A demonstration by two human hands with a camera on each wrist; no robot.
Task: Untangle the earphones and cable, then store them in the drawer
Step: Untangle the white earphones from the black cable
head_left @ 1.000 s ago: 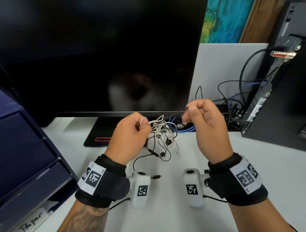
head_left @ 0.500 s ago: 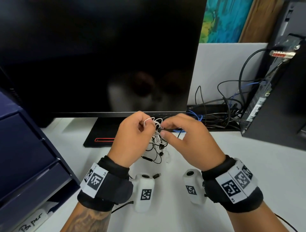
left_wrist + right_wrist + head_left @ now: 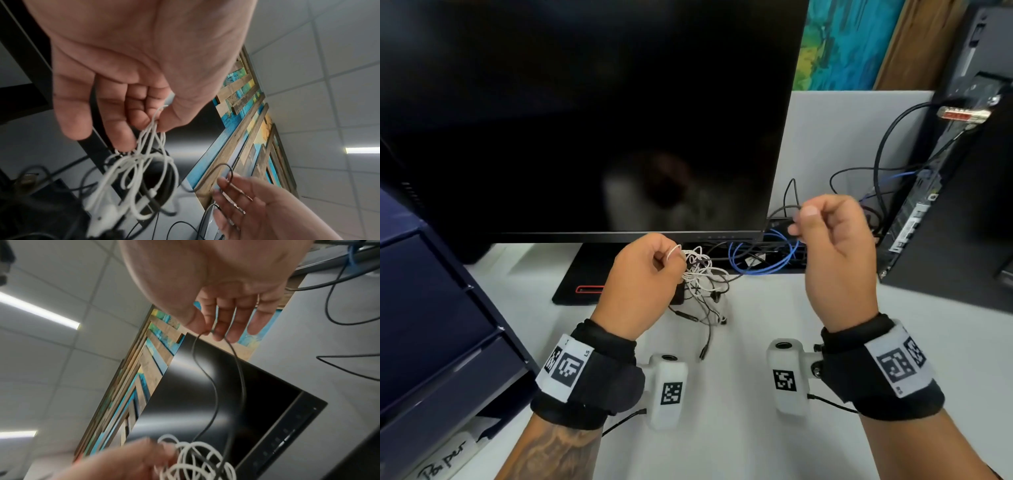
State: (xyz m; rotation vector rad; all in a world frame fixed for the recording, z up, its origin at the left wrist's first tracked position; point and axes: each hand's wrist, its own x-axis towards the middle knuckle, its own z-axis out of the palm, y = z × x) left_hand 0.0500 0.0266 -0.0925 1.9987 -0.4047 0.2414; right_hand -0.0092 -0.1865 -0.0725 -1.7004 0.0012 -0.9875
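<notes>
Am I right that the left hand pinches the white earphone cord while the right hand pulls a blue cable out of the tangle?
Not quite: the right hand pinches a black cable, not blue, as the right wrist view shows. The left hand does pinch the white earphone cord.

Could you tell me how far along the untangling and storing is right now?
Nothing looks finished. The left hand pinches the white earphone loops, and the right hand pinches a black cable strand drawn out of the knot. Black and white wires remain snarled there. Separating them and putting them in the drawer unit remain.
</notes>
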